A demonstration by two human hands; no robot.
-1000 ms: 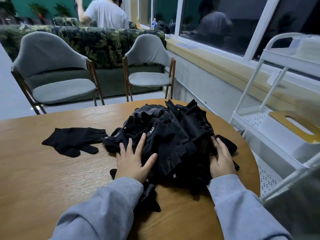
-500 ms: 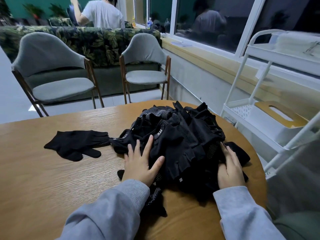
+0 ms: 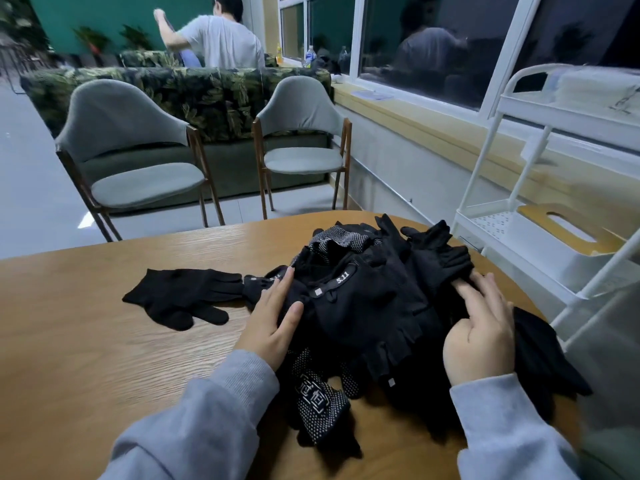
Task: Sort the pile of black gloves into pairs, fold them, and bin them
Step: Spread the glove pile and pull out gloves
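A heap of black gloves (image 3: 374,299) lies on the right half of a round wooden table (image 3: 104,358). Some are dotted with white grip spots, one carries a "5.11" tag. My left hand (image 3: 273,317) rests flat on the heap's left side, fingers straight. My right hand (image 3: 481,327) lies on the heap's right side, fingers extended over the fabric. A single black knit glove (image 3: 183,296) lies apart on the table, left of the heap. A white bin with a wooden handled lid (image 3: 568,244) sits on the lower shelf of a white cart (image 3: 519,109) at the right.
Two grey chairs (image 3: 138,161) stand beyond the table, with a leaf-patterned sofa (image 3: 207,95) behind them. A person in a white shirt (image 3: 221,39) sits at the back. A window sill (image 3: 433,126) runs along the right wall.
The view has tilted and shifted left. My right hand has spread its fingers further up over the heap's right side. My left hand stays flat on the left side.
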